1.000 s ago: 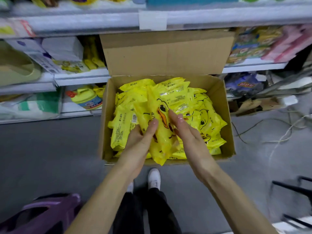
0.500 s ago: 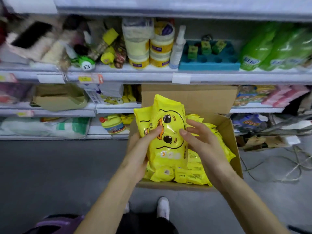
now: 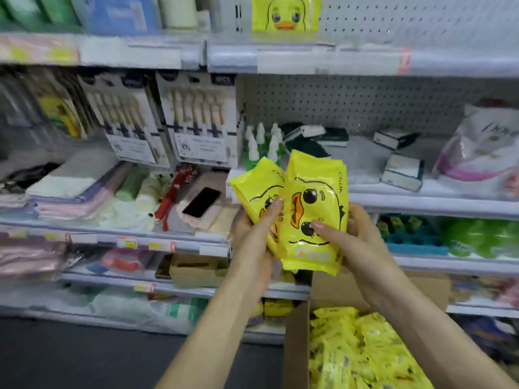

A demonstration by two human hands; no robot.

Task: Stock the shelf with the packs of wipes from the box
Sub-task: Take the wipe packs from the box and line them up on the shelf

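Both hands hold a stack of yellow duck-print packs of wipes (image 3: pixel 311 209) up in front of the shelves. My left hand (image 3: pixel 254 240) grips the left pack (image 3: pixel 257 189), thumb across its front. My right hand (image 3: pixel 355 242) grips the right, front pack, thumb on its face. Below them at the bottom right stands the cardboard box (image 3: pixel 295 352) with several more yellow packs (image 3: pixel 362 352) inside. One matching yellow duck pack (image 3: pixel 285 14) stands on the top shelf (image 3: pixel 351 58), with bare shelf space to its right.
The middle shelf (image 3: pixel 421 200) holds small white bottles, dark boxes and a pink-white bag. To the left lie folded cloths, toothbrush packs and a phone (image 3: pixel 201 202). Lower shelves carry green bottles and a blue tray. Grey floor lies at the bottom left.
The packs have been lifted out of the box and raised to the height of the middle shelf. The view has tilted up, so the box now sits at the bottom right.
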